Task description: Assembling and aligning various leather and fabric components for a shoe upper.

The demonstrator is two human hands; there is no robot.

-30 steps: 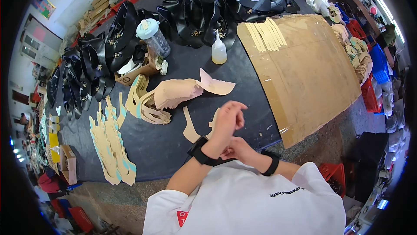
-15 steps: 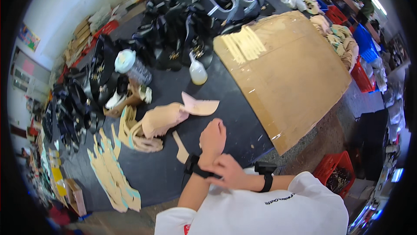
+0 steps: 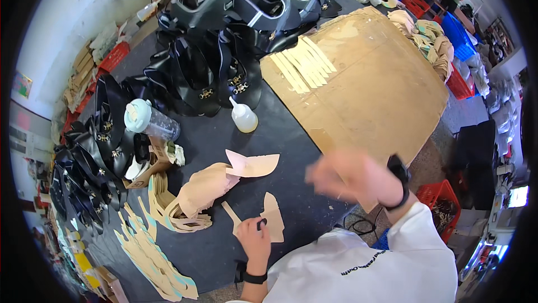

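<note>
My left hand (image 3: 255,240) is low over the dark table, its fingers curled, with a small black object (image 3: 261,223) at the fingertips. Just past those fingers lie a narrow beige strip (image 3: 228,213) and a wider beige cut piece (image 3: 273,217). My right hand (image 3: 350,175) is raised above the table's right edge, by the near corner of the cardboard sheet; motion smears its fingers. To the left of the loose pieces rests a stack of beige shoe-shaped pieces (image 3: 204,190), topped by a pinkish curved piece (image 3: 255,165).
Black shoe uppers (image 3: 193,73) crowd the back and left. A squeeze bottle (image 3: 244,117) and a lidded cup (image 3: 151,121) stand before them. Pale strips (image 3: 302,63) lie on the cardboard sheet (image 3: 381,73). Long beige strips (image 3: 151,258) lie front left; a red crate (image 3: 440,202) stands right.
My hands, which were together at the left wrist, have come apart: the left went down to the beige pieces, the right swung up and right. The wider beige piece now shows.
</note>
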